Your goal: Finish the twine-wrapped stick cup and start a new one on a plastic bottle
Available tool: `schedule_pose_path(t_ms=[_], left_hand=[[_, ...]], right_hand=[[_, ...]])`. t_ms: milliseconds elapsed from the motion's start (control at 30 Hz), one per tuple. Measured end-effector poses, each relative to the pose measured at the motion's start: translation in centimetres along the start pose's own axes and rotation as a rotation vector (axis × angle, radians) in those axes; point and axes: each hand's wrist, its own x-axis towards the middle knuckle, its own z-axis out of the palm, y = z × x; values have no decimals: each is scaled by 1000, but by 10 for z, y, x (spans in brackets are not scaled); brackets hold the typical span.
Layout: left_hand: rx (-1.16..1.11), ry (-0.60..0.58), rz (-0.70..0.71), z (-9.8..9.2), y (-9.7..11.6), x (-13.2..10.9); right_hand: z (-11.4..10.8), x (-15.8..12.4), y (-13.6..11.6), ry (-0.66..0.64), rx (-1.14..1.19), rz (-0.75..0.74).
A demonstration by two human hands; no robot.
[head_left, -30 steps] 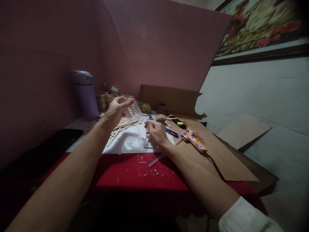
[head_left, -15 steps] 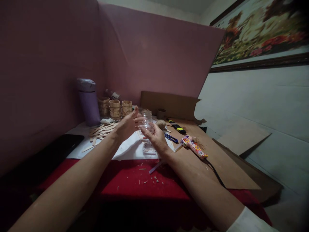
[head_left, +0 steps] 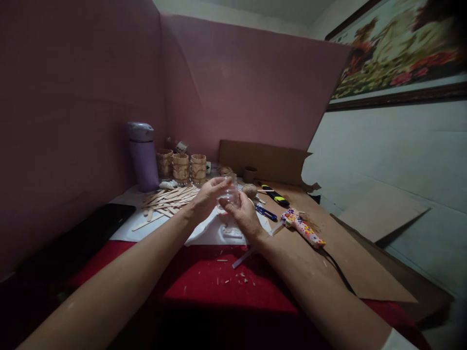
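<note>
Between both hands, above the white paper (head_left: 204, 231), is a clear ribbed plastic cup or cut bottle piece (head_left: 229, 190). My left hand (head_left: 211, 192) closes on its upper left side, thumb over the top. My right hand (head_left: 242, 211) grips it from the lower right, thumb in front. Part of the clear piece is hidden behind the fingers. Flat wooden craft sticks (head_left: 171, 199) lie in a pile left of my left hand. A ball of twine (head_left: 250, 190) and a blue cutter knife (head_left: 266, 212) lie just right of my right hand.
Several stick-covered cups (head_left: 199, 169) stand behind the pile beside a purple bottle (head_left: 143, 163). On the cardboard at right are a yellow-black cutter (head_left: 273, 193) and a flower-patterned glue gun (head_left: 302, 227) with its cord. A dark phone-like slab (head_left: 109, 218) lies left; scraps dot the red cloth (head_left: 219, 287).
My left hand has gone from spread fingers beside the clear plastic piece to closing on it. The whole view has shifted slightly, so things appear farther right and lower.
</note>
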Motion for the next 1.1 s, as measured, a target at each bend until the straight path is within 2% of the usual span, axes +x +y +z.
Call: schedule_pose_path(t_ms=[233, 367, 600, 733, 800, 867, 1000, 1100], left_hand=[[-21, 43, -4, 1, -5, -1], [-5, 6, 2, 2, -6, -2], [-52, 70, -25, 5, 11, -6], [-57, 88, -1, 2, 22, -5], [-64, 87, -13, 0, 23, -4], [-52, 78, -45, -2, 21, -2], [-15, 81, -68, -2, 16, -1], [2, 71, -73, 0, 15, -1]], right_hand=[[0, -2, 0, 42, -50, 0], [0, -2, -1, 47, -18, -11], [0, -6, -3, 19, -277, -168], [-4, -4, -12, 198, -445, -254], [-19, -2, -22, 249, -557, -249], [-45, -4, -36, 214, -759, -184], [-110, -23, -61, 166, -1294, 193], [-144, -38, -60, 126, -1368, 315]])
